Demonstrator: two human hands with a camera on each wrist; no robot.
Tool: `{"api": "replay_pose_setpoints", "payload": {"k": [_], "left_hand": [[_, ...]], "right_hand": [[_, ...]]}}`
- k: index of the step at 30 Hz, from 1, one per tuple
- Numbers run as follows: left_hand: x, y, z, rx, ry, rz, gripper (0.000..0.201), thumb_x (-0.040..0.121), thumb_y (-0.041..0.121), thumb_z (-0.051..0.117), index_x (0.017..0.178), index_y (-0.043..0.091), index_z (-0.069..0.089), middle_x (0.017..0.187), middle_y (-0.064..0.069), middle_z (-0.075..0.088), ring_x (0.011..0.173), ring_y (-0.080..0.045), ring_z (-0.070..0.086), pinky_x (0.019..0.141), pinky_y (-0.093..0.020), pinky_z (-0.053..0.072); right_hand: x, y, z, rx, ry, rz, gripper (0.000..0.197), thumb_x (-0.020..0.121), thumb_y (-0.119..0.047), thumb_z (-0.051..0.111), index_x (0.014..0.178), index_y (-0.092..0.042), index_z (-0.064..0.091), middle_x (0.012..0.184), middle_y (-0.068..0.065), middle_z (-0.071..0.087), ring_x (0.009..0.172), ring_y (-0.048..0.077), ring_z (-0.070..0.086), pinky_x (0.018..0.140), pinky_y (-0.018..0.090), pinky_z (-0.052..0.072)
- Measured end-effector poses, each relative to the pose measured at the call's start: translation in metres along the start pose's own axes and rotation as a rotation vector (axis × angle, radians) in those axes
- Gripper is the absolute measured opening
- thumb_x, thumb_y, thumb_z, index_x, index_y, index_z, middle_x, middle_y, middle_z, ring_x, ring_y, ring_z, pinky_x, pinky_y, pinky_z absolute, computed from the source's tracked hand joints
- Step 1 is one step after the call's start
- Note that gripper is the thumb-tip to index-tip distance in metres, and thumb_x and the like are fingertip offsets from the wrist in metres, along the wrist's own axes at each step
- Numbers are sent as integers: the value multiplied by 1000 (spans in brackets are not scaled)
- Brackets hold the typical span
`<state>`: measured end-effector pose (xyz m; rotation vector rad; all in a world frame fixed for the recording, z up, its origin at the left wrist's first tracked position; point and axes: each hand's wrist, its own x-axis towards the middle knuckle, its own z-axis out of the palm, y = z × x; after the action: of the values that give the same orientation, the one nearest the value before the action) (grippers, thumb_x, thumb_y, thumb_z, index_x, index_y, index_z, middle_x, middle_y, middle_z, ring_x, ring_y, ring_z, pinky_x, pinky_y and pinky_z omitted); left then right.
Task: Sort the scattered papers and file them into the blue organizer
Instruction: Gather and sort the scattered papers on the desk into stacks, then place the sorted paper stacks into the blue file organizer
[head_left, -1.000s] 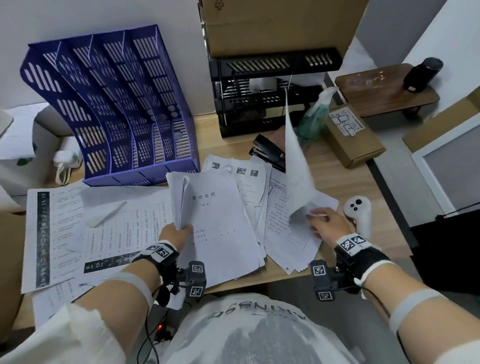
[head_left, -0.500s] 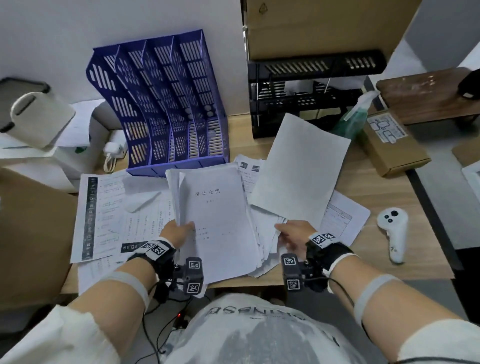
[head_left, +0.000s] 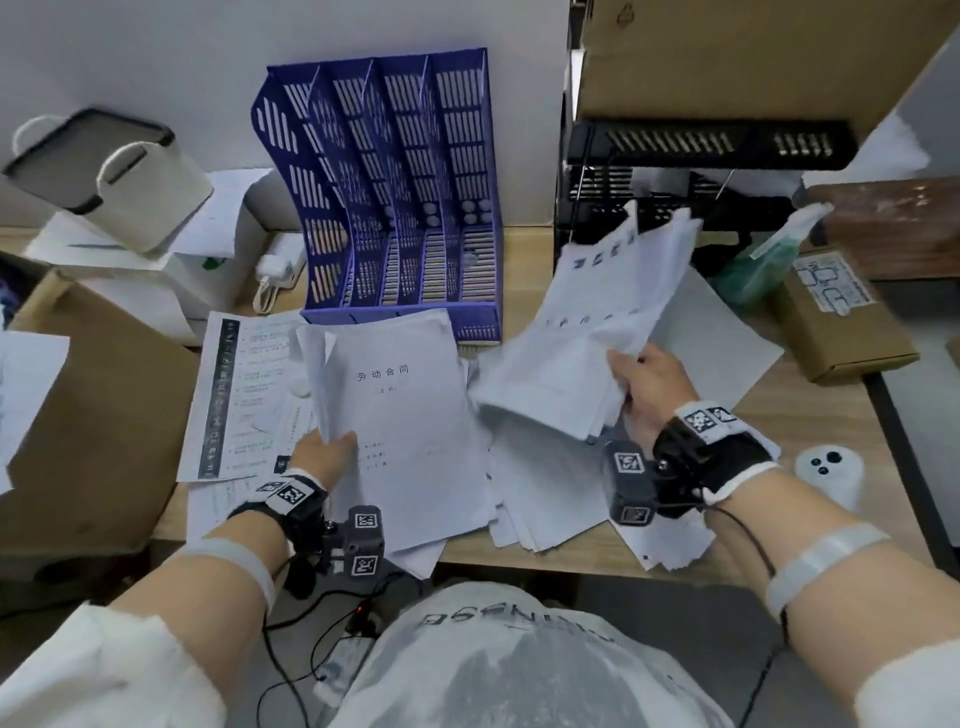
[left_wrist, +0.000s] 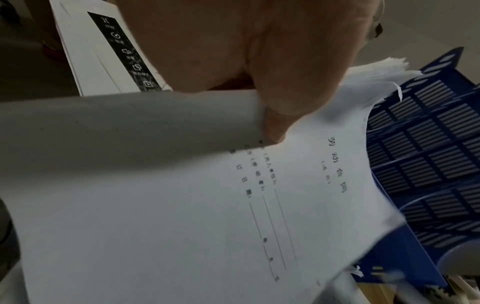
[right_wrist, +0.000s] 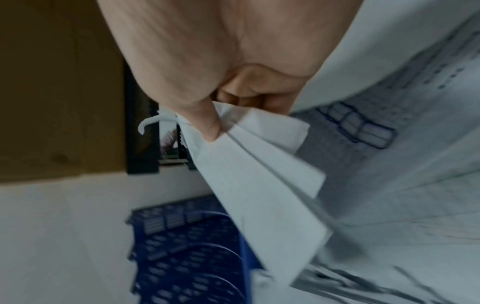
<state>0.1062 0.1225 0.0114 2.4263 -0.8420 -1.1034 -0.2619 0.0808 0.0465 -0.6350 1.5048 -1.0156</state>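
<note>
The blue organizer (head_left: 410, 208) stands upright at the back of the desk, its slots showing no paper. My left hand (head_left: 327, 457) grips the lower left edge of a thick stack with a printed title page (head_left: 400, 415), thumb on top (left_wrist: 275, 123). The right hand (head_left: 644, 384) pinches a bundle of several sheets (head_left: 597, 332) and holds it raised above the desk, right of the organizer; thumb and fingers clamp its edge (right_wrist: 210, 127). More loose papers (head_left: 550, 499) lie under and between both hands. Printed sheets with a black strip (head_left: 234, 395) lie at the left.
A black mesh rack (head_left: 701, 171) with a cardboard box on it stands right of the organizer. A green spray bottle (head_left: 769, 260), a small brown box (head_left: 841, 322) and a white controller (head_left: 831, 473) sit at the right. A large cardboard box (head_left: 88, 415) is on the left.
The right hand let go of the single sheet it was lifting and now holds a bundle of several papers raised off the pile. My left hand keeps its hold on the title-page stack.
</note>
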Motion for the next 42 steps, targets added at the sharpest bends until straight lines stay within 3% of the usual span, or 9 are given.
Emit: {"api": "replay_pose_setpoints", "payload": {"k": [5, 9, 15, 20, 24, 33, 37, 39, 42], "left_hand": [[14, -8, -3, -24, 16, 33, 50, 97, 26, 59, 134, -7, 54, 125, -26, 63, 112, -43, 60, 95, -44, 49], [16, -5, -4, -26, -26, 70, 41, 100, 20, 55, 131, -8, 56, 118, -26, 62, 107, -40, 59, 85, -34, 40], [20, -8, -23, -149, -54, 133, 38, 97, 24, 61, 126, 0, 62, 119, -22, 68, 108, -39, 64, 98, -47, 50], [18, 11, -44, -376, -165, 188, 33, 91, 29, 69, 115, 7, 67, 106, -20, 74, 100, -39, 70, 96, -59, 53], [3, 49, -63, -479, -302, 287, 23, 98, 14, 61, 119, 4, 62, 113, -19, 72, 102, -36, 69, 96, -52, 53], [21, 63, -105, -652, -561, 337, 41, 87, 0, 70, 127, 2, 59, 120, -18, 71, 107, -33, 70, 87, -43, 60], [41, 57, -104, -570, -380, 354, 39, 86, 18, 76, 121, 5, 63, 116, -16, 73, 105, -31, 71, 95, -49, 57], [55, 58, -110, -470, -262, 392, 59, 79, 41, 74, 123, 4, 63, 113, -13, 73, 105, -31, 70, 95, -52, 56], [70, 66, -119, -393, -53, 423, 44, 92, 35, 65, 121, 1, 63, 109, -16, 72, 103, -32, 69, 93, -48, 57]], "right_hand": [[-8, -25, -11, 190, 99, -49, 12, 98, -12, 53, 99, -13, 65, 99, 6, 71, 87, 18, 69, 75, 30, 60], [-1, -1, -19, -77, 201, 68, 14, 94, -16, 55, 89, -8, 65, 81, 9, 68, 65, 22, 63, 49, 20, 50], [4, 32, -10, -484, 427, 340, 66, 81, -23, 64, 132, 3, 32, 125, 17, 53, 110, 34, 57, 90, 38, 44], [-6, 12, 52, -313, -116, 91, 30, 85, -20, 71, 110, -12, 56, 98, 9, 60, 83, 21, 59, 78, 35, 51], [-13, -8, 122, -312, -516, -48, 69, 71, -22, 85, 130, -23, 49, 121, -2, 63, 114, 14, 60, 93, 30, 48], [8, -57, 215, -286, -322, -214, 33, 64, -42, 82, 88, -20, 77, 101, 8, 76, 98, 28, 71, 93, 54, 53], [4, -83, 250, -433, -196, -375, 23, 77, -29, 74, 96, -18, 70, 103, 5, 72, 97, 25, 68, 92, 44, 54], [3, -94, 267, -501, -81, -447, 45, 80, -24, 75, 117, -12, 54, 111, 6, 63, 103, 23, 61, 92, 35, 51], [-9, -106, 290, -601, -74, -426, 79, 70, -40, 81, 133, -20, 38, 125, 8, 51, 112, 22, 55, 97, 43, 50]]}}
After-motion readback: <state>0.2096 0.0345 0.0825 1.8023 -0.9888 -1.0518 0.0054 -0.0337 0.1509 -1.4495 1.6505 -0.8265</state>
